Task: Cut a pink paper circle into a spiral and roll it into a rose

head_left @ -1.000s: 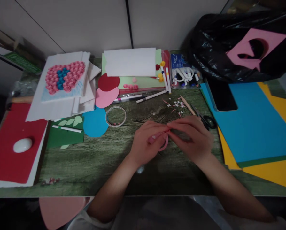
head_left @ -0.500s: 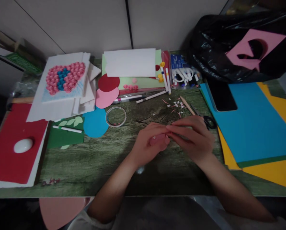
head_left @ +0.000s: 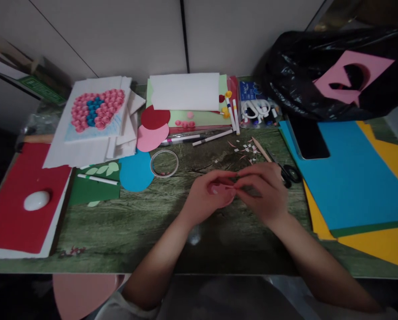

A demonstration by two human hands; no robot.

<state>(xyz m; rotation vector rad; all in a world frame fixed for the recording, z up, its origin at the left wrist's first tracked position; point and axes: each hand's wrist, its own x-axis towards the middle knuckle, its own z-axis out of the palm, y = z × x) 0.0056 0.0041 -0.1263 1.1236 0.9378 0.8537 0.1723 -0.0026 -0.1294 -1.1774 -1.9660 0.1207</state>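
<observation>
Over the middle of the table, my left hand (head_left: 201, 195) is closed around a curved piece of pink paper (head_left: 226, 198), its lower edge showing below the fingers. My right hand (head_left: 265, 189) meets it from the right, thumb and fingertips pinching the paper's end. Part of the paper is hidden by the fingers. Just beyond the right hand lie black-handled scissors (head_left: 290, 174), a wooden pencil (head_left: 260, 148) and small pink and white paper scraps (head_left: 248, 147). A roll of tape (head_left: 164, 163) rests to the left of my hands.
A picture with pink and blue paper roses (head_left: 97, 109) tops white sheets at the back left. Beside it are red (head_left: 155, 117), pink (head_left: 152, 137) and blue (head_left: 137, 173) paper circles. To the right, a phone (head_left: 308, 138) lies on blue paper (head_left: 359, 178), near a black plastic bag (head_left: 295, 75).
My right fingers have shifted slightly and the thumb sits lower, with a wider gap inside the hand. More of the pink paper shows below the left fingers. The view has tilted a little.
</observation>
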